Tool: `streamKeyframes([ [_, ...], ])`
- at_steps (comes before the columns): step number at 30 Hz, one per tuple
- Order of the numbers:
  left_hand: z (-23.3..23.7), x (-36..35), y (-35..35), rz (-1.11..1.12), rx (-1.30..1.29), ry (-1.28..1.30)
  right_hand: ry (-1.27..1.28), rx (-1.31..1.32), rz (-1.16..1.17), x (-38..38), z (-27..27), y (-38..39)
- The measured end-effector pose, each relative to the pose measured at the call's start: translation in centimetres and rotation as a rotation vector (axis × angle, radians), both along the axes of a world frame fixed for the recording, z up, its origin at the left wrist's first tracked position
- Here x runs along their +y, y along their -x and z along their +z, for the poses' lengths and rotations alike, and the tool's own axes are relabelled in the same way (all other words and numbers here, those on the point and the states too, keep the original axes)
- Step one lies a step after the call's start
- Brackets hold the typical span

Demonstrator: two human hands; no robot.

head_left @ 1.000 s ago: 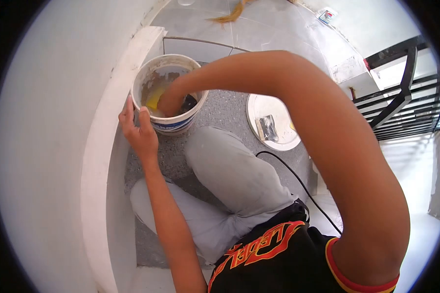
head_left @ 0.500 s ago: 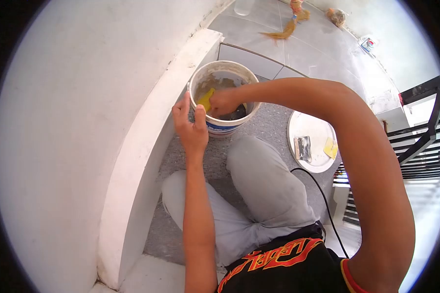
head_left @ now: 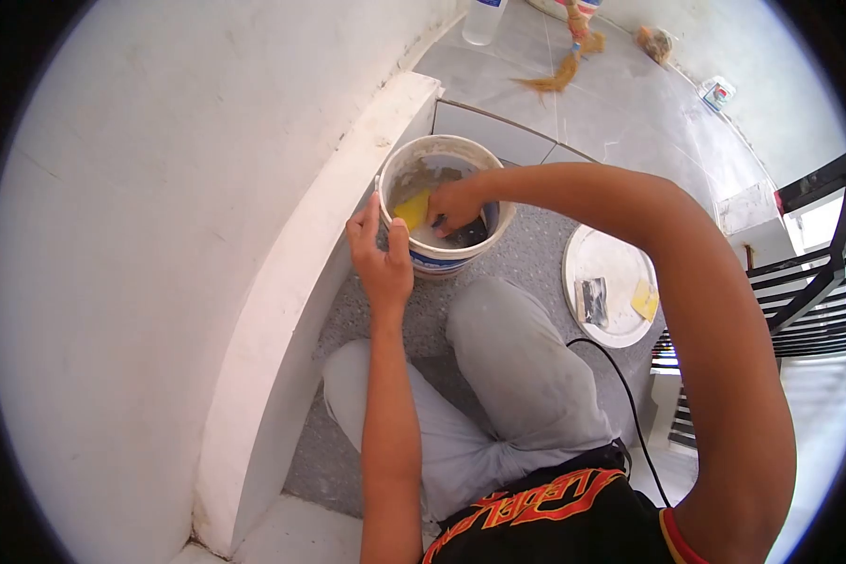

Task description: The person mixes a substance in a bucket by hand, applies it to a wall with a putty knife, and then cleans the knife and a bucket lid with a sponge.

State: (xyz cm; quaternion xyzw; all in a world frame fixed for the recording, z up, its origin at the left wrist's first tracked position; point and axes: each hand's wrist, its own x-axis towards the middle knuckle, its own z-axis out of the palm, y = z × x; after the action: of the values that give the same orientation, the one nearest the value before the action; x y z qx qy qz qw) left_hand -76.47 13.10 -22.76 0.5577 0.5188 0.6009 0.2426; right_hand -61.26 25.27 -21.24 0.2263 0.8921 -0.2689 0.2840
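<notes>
A white bucket (head_left: 439, 265) with a blue band stands on the grey speckled floor in front of my knees. My left hand (head_left: 382, 256) grips its near-left rim, thumb and fingers on the edge. Inside the bucket is my right hand (head_left: 456, 206), its fingers curled beside a yellow piece (head_left: 412, 211). A dark thing lies under and beside that hand; what it is cannot be made out. Grey residue coats the bucket's inner wall.
A round white lid (head_left: 587, 246) holds a dark-and-white flat piece (head_left: 592, 302) and a yellow piece (head_left: 645, 300). A black cable (head_left: 624, 381) runs beside my knee. Beyond are a straw brush (head_left: 556, 78), a clear container (head_left: 483, 23) and black railings (head_left: 799, 291). A white ledge (head_left: 282, 282) runs left.
The view has shifted, so the scene sits lower and slightly right. My right hand has risen a little inside the bucket, away from the near rim. My left hand still holds the rim.
</notes>
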Motion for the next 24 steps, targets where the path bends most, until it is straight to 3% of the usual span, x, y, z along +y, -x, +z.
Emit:
streamKeyframes([
  [4,0.0,0.0,0.0,0.002,0.022,-0.018,0.003,-0.114,-0.187,0.1,0.3,0.4],
  [6,0.0,-0.1,0.0,0.000,0.019,0.003,0.006,0.021,-0.276,0.8,-0.3,0.2],
  [10,0.0,0.0,0.1,-0.005,0.024,0.040,-0.154,-0.060,-0.091,-0.7,2.1,-0.8],
  [12,-0.1,0.1,0.1,-0.006,0.022,0.026,0.087,0.098,-0.173,0.2,1.6,-0.7],
  [15,-0.2,0.1,0.0,-0.008,0.007,0.010,0.184,0.106,-0.317,1.7,2.2,0.1],
  [19,0.1,0.0,0.0,-0.005,0.009,0.024,0.222,0.039,-0.289,2.0,2.1,0.4],
  [22,0.2,-0.1,0.0,0.003,0.027,0.034,0.139,0.162,-0.424,1.2,1.1,0.7],
  [24,0.2,-0.1,0.0,0.004,0.025,0.030,0.250,0.209,-0.572,0.3,0.9,0.9],
])
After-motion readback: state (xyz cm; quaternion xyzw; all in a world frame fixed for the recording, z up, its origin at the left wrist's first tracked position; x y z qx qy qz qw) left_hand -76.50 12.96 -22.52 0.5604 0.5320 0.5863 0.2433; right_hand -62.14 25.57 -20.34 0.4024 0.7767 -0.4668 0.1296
